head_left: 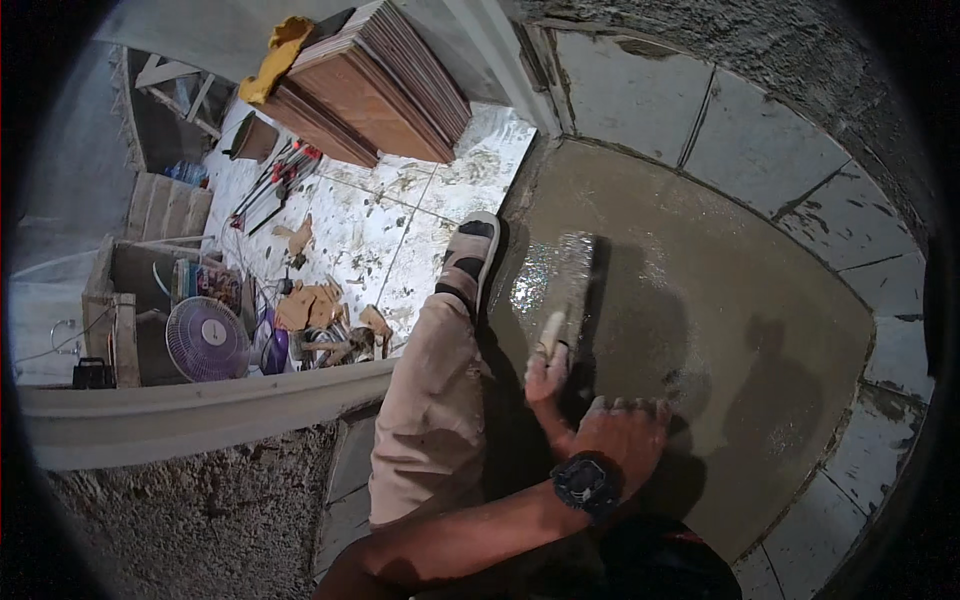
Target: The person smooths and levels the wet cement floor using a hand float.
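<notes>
My right hand [545, 375] is closed around the pale handle of a rectangular finishing trowel [575, 270]. The trowel's wet, shiny blade lies against the smooth grey wet mortar [680, 240] covering the floor. Across my right forearm comes my left arm, with a black watch on the wrist. My left hand [625, 440], dusty at the knuckles, is bent downward beyond the trowel hand; its fingertips are out of sight, and I cannot tell what it rests on.
Pale tiles [765, 135] border the mortar along the wall. My sandalled foot [468, 255] stands at its left edge. Leftward are stacked brown tiles [370, 90] with a yellow glove [275, 60], a tile cutter [275, 180], a bucket [253, 137], a purple fan [207, 340] and broken scraps [310, 305].
</notes>
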The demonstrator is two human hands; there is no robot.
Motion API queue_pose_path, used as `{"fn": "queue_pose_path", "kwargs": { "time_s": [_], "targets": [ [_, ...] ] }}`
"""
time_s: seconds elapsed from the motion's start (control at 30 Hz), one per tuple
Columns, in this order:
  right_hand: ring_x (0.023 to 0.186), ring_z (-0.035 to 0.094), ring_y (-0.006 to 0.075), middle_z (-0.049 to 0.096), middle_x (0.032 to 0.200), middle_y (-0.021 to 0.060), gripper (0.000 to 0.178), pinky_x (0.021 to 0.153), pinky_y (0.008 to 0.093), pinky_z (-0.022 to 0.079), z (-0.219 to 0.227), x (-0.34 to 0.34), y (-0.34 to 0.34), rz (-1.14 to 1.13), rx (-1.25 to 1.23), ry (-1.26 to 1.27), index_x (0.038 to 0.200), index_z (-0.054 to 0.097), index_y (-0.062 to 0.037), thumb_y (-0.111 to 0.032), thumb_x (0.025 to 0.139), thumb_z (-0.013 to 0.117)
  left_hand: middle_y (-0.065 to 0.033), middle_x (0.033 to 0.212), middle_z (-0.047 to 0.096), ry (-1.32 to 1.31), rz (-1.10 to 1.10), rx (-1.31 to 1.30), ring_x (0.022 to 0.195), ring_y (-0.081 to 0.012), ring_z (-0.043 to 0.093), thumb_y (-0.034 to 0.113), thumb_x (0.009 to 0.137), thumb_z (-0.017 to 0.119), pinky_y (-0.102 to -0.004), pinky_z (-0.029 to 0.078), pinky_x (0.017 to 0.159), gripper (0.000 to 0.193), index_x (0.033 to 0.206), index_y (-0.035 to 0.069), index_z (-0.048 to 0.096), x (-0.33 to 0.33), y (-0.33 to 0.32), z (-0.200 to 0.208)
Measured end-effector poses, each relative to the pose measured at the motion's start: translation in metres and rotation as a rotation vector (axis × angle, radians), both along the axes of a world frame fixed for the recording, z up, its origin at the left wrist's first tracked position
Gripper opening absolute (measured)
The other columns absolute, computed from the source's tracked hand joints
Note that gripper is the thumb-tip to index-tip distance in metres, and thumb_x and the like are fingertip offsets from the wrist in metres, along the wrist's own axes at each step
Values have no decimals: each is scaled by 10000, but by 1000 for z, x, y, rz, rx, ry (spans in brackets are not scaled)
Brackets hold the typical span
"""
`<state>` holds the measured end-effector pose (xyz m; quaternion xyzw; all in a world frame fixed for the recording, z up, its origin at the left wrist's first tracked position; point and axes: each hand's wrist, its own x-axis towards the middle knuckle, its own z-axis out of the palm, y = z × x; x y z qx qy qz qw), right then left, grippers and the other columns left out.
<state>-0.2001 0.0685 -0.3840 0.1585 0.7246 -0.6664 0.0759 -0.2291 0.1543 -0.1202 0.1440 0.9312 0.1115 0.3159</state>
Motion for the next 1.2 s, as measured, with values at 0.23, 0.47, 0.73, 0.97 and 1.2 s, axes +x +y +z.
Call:
{"fn": "queue_pose_path", "kwargs": {
  "time_s": [0.23,0.47,0.73,0.97,1.2],
  "targets": [
    [845,512,467,543,882,299,416,716,487,397,9,-20,-53,2,91,-33,1018,434,33,-358,880,466,-118,895,592,114,-47,18,816,-237,595,125,828,447,-351,440,702,345,1146,7,507,0,-17,19],
    [974,499,457,517,1045,318,515,794,481,406,-32,-11,-88,66,93,-97,1167,396,32,-384,875,477,-113,868,592,46,-7,-1,806,-234,596,115,827,451,-341,450,668,290,1090,15,519,-5,-25,25],
    [979,497,443,516,1075,287,524,791,467,409,-50,4,-95,-70,92,-4,1191,411,28,-376,866,489,-112,859,586,79,-13,29,815,-238,591,116,830,446,-343,446,683,254,1051,19,525,-3,-28,20],
    [905,496,471,522,973,318,479,753,486,395,-24,-29,-95,-166,133,-12,1115,406,54,-356,875,466,-113,866,583,74,-11,63,799,-251,592,120,820,461,-346,460,685,268,1063,15,503,3,-32,24],
    [897,484,482,509,962,331,455,755,497,375,-13,-98,-105,-158,17,-121,1036,415,53,-375,880,438,-86,894,577,51,-14,9,833,-214,587,124,811,455,-323,440,693,279,1071,25,488,-2,-48,41]
  ]
}}
